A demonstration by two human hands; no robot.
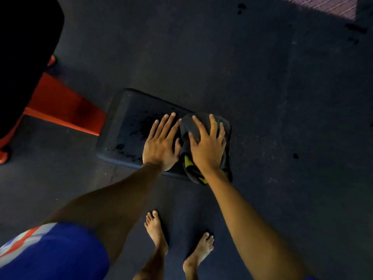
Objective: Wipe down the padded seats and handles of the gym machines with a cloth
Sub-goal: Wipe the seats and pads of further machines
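A black padded seat (129, 128) sits low in the middle of the view, its surface scuffed with damp-looking patches. My left hand (161, 143) lies flat on the pad, fingers straight and spread. Beside it, my right hand (209, 145) presses a dark grey cloth (201, 122) with a yellow mark onto the pad's right end, fingers spread over the bunched fabric. The cloth hangs over the pad's near right corner.
An orange machine frame (66, 106) runs from the pad's left end toward a large black pad (24, 57) at the upper left. Dark rubber flooring (282, 98) surrounds the seat. My bare feet (155, 231) stand just in front of the seat.
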